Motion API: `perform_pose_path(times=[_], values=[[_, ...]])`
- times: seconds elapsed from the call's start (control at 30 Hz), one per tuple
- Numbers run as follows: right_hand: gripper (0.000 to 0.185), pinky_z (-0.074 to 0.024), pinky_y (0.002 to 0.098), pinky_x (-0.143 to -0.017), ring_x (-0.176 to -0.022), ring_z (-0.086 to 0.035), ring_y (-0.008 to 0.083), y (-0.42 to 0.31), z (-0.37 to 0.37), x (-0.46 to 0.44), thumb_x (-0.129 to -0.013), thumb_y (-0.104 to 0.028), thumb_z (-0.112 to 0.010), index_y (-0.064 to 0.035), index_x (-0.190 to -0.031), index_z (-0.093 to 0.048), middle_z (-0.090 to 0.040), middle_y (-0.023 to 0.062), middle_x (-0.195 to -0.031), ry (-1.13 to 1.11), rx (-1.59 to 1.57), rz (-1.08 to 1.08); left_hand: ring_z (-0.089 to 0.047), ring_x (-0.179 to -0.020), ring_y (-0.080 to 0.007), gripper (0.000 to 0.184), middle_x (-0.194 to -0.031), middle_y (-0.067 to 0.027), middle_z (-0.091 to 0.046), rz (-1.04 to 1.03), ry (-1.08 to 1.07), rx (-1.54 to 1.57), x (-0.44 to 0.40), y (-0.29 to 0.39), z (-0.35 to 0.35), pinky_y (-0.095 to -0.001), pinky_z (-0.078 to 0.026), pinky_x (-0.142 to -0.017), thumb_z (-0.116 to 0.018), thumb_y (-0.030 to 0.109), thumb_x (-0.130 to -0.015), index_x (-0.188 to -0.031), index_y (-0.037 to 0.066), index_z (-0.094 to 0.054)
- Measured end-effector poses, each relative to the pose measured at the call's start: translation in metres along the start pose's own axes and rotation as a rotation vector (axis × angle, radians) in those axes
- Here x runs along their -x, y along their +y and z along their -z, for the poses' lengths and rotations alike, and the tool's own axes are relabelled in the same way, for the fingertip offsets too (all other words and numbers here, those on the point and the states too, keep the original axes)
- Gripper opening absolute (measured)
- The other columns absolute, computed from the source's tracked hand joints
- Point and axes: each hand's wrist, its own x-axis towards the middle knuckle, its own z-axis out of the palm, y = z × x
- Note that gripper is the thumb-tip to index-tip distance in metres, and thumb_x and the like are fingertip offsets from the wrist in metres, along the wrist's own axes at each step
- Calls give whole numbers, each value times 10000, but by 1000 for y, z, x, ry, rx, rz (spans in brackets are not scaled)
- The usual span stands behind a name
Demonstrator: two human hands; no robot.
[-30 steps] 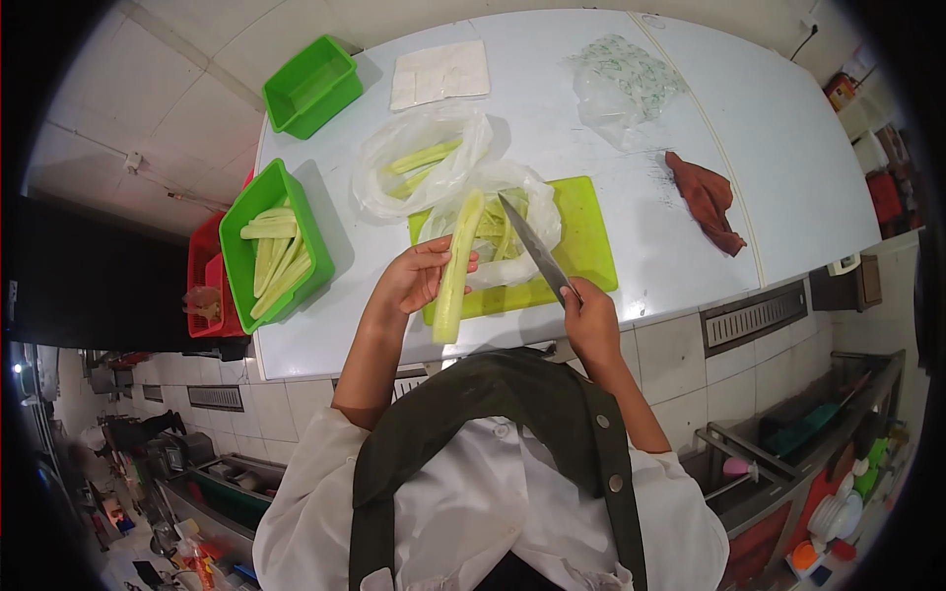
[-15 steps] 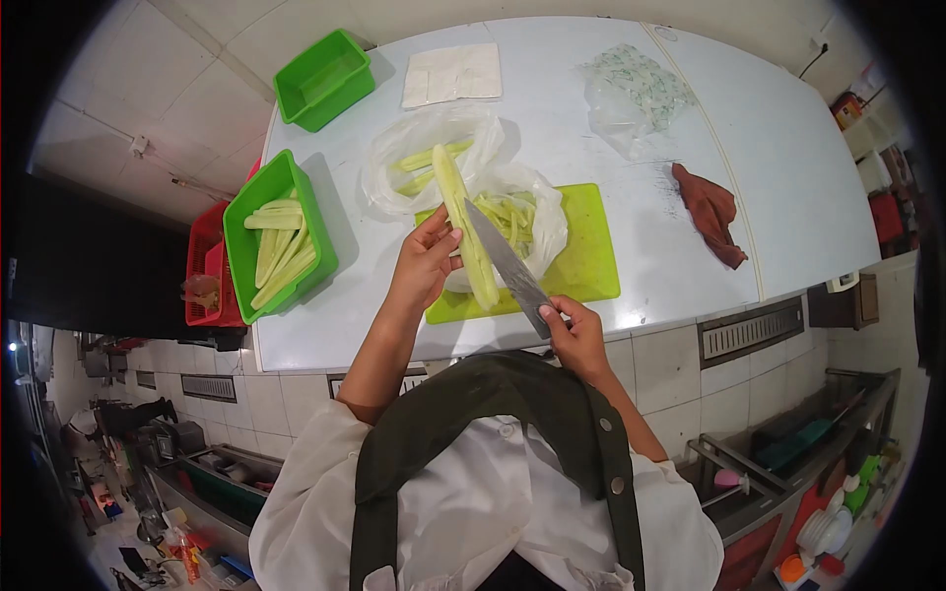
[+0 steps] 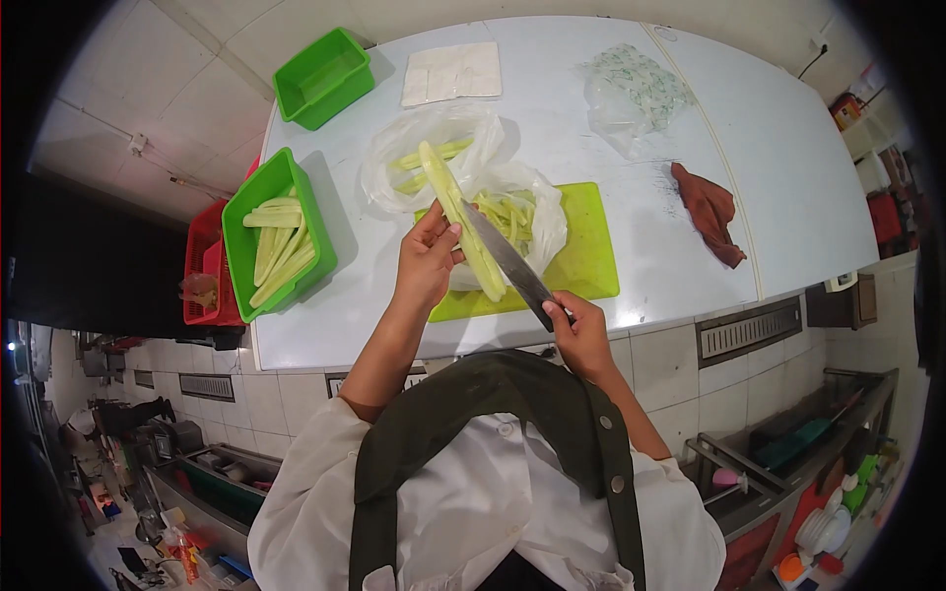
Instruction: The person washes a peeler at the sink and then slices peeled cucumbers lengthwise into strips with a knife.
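Note:
A long pale green peeled vegetable (image 3: 461, 222) is held at its middle by my left hand (image 3: 428, 258), tilted with its upper end to the left. My right hand (image 3: 579, 333) grips the handle of a large knife (image 3: 513, 269), whose blade lies along the vegetable's right side. Beneath them an open plastic bag (image 3: 548, 223) holds pale green strips and rests on a bright green cutting board (image 3: 588, 246). A second plastic bag (image 3: 382, 148) with more long pieces lies just behind to the left.
A green basin (image 3: 322, 248) holds several peeled pieces at the left, beside a red basket (image 3: 205, 246). Farther back are another green basin (image 3: 323, 79) and a folded white cloth (image 3: 451, 75). A crumpled plastic bag (image 3: 636, 98) and a brown cloth (image 3: 708, 212) lie on the right.
The vegetable has swung from nearly upright to leaning left. The knife has moved left from beside the vegetable to against it, and my right hand has come slightly lower.

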Motion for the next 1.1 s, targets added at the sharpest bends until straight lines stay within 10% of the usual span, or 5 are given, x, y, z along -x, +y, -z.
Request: perform_pose_path(times=[0.93,1.1], values=[[175,-326,213,-471,-552,-387,43,16,23,-13,-875,-157,-558,16,-865,-577,-477,-12,-636,-152,-73,67,-488,-1153,-289,462,-1240,-190,-487,-55,-30,5,-6,7,-12,-395,-472,-885,-377,12,-909,-1359,20,-276],[165,-325,196,-396,-421,-389,49,17,24,-16,-899,-188,-527,-31,-877,-574,-490,-19,-621,-378,-414,-274,-530,-1105,-276,473,-1202,-184,-520,-24,4,-25,-10,8,-14,-376,-486,-865,-378,-1,-903,-1363,25,-274]])
